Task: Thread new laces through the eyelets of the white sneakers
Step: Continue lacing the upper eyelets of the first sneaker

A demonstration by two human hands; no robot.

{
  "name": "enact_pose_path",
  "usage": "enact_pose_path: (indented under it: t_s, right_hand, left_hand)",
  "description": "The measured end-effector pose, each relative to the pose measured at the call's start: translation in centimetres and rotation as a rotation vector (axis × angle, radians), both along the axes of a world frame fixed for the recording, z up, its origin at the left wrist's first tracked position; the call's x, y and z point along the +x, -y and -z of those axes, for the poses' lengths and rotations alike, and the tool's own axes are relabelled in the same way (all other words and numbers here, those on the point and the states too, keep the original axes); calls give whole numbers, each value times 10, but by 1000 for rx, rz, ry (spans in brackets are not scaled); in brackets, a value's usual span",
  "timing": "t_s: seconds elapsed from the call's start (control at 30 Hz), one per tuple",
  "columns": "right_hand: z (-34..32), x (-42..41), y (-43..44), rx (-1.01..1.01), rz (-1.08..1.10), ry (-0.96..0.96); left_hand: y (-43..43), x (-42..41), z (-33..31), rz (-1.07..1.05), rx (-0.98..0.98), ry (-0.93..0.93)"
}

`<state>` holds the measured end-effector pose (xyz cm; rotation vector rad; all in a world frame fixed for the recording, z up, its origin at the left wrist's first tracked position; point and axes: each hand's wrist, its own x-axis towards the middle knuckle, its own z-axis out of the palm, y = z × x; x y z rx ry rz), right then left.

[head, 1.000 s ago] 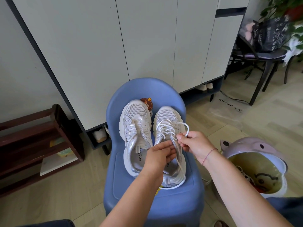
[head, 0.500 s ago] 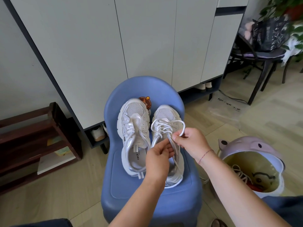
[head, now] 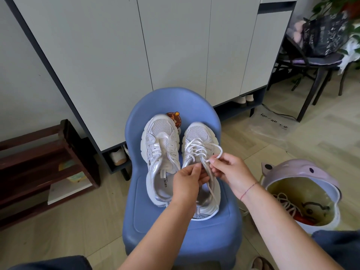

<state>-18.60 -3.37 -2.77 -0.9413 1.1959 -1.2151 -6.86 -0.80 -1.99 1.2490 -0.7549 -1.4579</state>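
Two white and silver sneakers sit side by side on a blue plastic chair (head: 210, 234). The left sneaker (head: 161, 152) has bare eyelets with no lace. The right sneaker (head: 200, 145) carries a white lace (head: 196, 149) crossed through its eyelets. My right hand (head: 231, 172) pinches a loop of that lace just right of the tongue. My left hand (head: 189, 182) pinches the lace over the shoe's opening, and its fingers hide the upper eyelets. A loose lace end trails down inside the right sneaker.
A pale purple bin (head: 303, 193) with old laces and rubbish stands on the floor at the right. A grey cabinet (head: 155, 45) rises behind the chair. A dark wooden shoe rack (head: 48, 162) is at the left. A black chair with a bag (head: 321, 51) stands far right.
Both hands have stayed at the right sneaker's tongue. The lace loop held by my right hand has shifted slightly and the fingers have regripped it. The shoes have not moved.
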Motion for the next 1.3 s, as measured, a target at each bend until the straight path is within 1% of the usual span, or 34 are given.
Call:
enact_pose_path:
  t_s: [0.07, 0.23, 0.4, 0.53, 0.7, 0.77, 0.83, 0.87, 0.93, 1.0, 1.07, 1.13, 1.23, 1.3]
  right_hand:
    - [4, 3, 0, 14, 29, 22]
    - [8, 7, -1, -25, 54, -1]
    - [22, 10, -10, -101, 54, -80]
    - [36, 8, -15, -162, 81, -212]
    - [41, 4, -17, -191, 125, -268]
    - [42, 3, -19, -193, 134, -282]
    - [41, 4, -20, -196, 124, -270]
    - [41, 5, -20, -199, 120, -276]
    - [44, 9, -19, -189, 144, -307]
    - [53, 11, -18, -144, 211, -301]
    - [57, 10, -20, -112, 263, -299]
    - [52, 12, -25, -146, 273, -324]
    - [39, 17, -28, -228, 259, -396]
    - [35, 19, -24, -237, 237, -429]
  left_hand:
    - [1, -1, 1, -21, 30, 8]
    - [2, -2, 2, -43, 58, 52]
    - [-1, -2, -2, -6, 33, 151]
    - [-3, 0, -3, 47, 26, 160]
    - [-18, 10, -2, 47, -38, 176]
    - [-28, 24, -3, 5, -48, 136]
    - [-31, 44, -7, -106, -46, 66]
    - [-29, 55, -8, -181, -50, 63]
    - [-25, 71, -11, -320, -70, 122]
    - [-22, 75, -12, -389, -103, 241]
    - [-24, 69, -12, -359, -169, 419]
    - [-26, 61, -10, -284, -237, 542]
    - [-23, 50, -5, -90, -289, 635]
    - [-19, 40, -5, 58, -288, 639]
